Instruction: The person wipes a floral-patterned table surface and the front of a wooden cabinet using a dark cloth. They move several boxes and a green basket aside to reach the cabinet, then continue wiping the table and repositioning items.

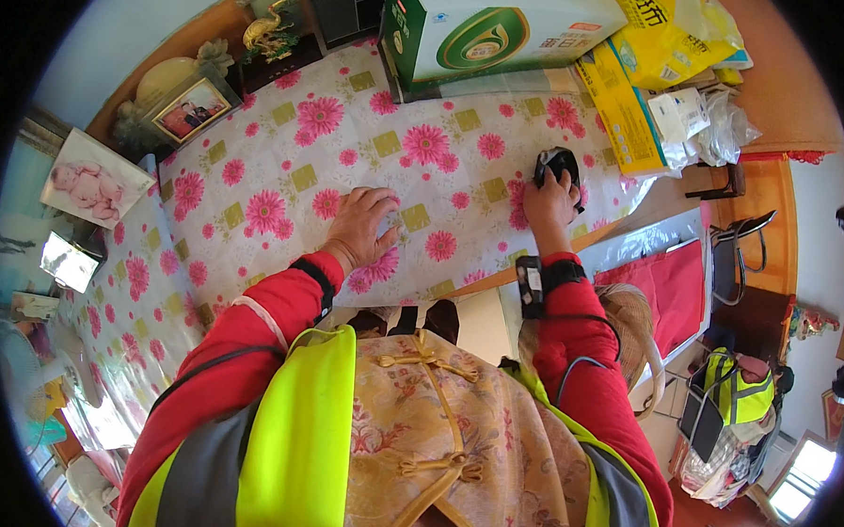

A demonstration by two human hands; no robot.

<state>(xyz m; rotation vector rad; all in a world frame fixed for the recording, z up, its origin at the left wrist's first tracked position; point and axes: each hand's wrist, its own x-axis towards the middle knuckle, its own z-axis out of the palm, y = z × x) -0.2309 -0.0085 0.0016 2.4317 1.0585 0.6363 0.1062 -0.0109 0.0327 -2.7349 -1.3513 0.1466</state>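
Observation:
My left hand lies on the floral tablecloth, fingers stretched forward and thumb apart, with nothing in it. To the right, near the table's right end, my right hand is closed round a small glossy black object. Its front edge shows beyond my fingers, while my palm and fingers cover the rest. I cannot make out its exact kind. The black object is at the cloth's surface; whether it touches the cloth I cannot tell.
A large white and green box stands at the table's back. Right of it are a yellow plastic bag and a yellow carton. Back left stand a framed picture and a golden figurine. A woven basket sits beside my right forearm.

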